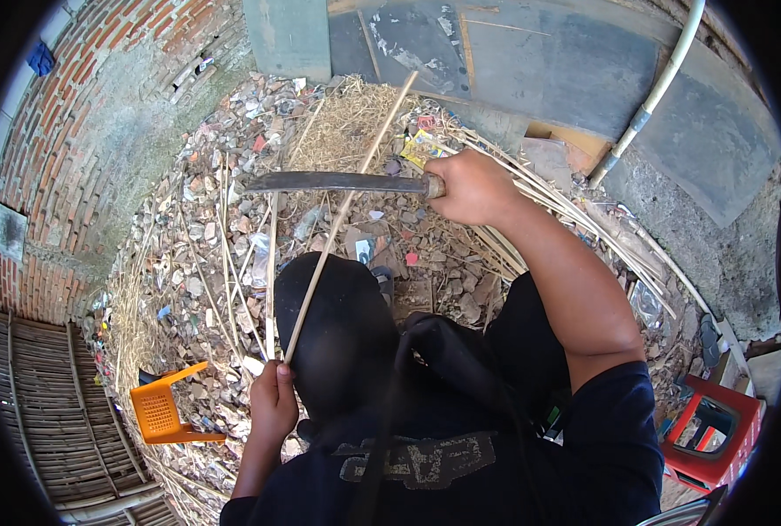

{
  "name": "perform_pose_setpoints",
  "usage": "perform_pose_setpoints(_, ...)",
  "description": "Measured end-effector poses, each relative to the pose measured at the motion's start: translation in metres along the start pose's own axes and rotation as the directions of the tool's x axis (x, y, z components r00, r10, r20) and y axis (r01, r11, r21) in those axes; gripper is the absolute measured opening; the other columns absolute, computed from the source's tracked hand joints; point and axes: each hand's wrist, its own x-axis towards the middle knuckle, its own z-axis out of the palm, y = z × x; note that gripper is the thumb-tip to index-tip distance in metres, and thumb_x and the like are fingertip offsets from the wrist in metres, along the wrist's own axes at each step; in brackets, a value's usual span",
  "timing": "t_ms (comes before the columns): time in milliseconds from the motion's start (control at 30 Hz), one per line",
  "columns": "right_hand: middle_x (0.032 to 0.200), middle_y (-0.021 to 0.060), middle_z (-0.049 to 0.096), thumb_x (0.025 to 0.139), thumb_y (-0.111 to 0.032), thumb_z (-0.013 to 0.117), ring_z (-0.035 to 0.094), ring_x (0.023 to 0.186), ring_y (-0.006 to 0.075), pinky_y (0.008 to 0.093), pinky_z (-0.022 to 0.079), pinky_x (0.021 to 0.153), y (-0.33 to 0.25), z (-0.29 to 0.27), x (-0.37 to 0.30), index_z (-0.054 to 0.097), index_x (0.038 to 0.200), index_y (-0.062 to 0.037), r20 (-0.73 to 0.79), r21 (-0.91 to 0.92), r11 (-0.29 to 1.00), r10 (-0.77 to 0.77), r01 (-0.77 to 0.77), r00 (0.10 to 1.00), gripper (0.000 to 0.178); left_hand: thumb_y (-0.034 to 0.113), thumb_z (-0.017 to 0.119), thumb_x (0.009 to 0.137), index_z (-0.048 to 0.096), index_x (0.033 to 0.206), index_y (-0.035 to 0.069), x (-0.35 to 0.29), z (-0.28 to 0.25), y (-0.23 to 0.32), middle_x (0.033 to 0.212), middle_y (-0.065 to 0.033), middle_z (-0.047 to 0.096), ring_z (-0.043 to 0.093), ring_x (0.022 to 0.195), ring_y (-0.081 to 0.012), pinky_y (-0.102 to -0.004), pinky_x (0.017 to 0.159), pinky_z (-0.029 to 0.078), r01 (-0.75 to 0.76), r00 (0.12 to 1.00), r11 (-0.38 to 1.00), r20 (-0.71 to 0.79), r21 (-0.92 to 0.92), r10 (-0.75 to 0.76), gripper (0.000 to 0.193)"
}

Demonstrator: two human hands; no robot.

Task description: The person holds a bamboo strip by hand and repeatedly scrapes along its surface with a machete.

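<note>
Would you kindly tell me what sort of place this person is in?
Probably a rough outdoor yard, judging by the scattered rubble underfoot, the worn brick wall and the slatted panel.

Two hands point(273, 399) point(469, 186) are showing, with one machete point(338, 181) and one held strip point(332, 238); one orange chair point(156, 412) is sitting left, one red plastic frame point(704, 470) near right, one pale pipe point(671, 70) far right.

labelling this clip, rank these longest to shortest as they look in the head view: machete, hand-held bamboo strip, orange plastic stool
1. Bamboo strip
2. Machete
3. Orange plastic stool

This ranks visible length only; nearness to the fisheye camera may skew true sizes.
</note>
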Motion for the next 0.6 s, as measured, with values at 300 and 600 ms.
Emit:
perform_pose_setpoints(300,0.082,0.0159,0.069,0.074,-0.023,0.072,0.069,0.083,0.0373,0.0487,0.055,0.074,-0.024,0.007,-0.001,0.071,0.098,-0.0122,0.148,-0.097,0.991,-0.081,0.096,0.986,0.026,0.035,0.04,0.109,0.053,0.081,-0.002,0.011,-0.011,0.014,0.06,-0.0226,0.054,0.057,0.057,-0.0447,-0.0489,0.054,0.04,-0.069,0.985,0.985,0.17,0.159,0.042,0.047)
perform_pose_setpoints(600,0.08,0.0149,0.07,0.074,-0.021,0.071,0.07,0.082,0.036,0.0479,0.055,0.074,-0.029,0.016,0.0,0.071,0.093,-0.0106,0.194,-0.02,0.999,-0.043,0.048,0.98,0.022,0.032,0.044,0.108,0.051,0.08,0.0,0.013,-0.008,0.02,0.059,-0.0247,0.053,0.056,0.058,-0.0482,-0.0517,0.053,0.039,-0.066,0.984,0.989,0.175,0.133,0.042,0.043)
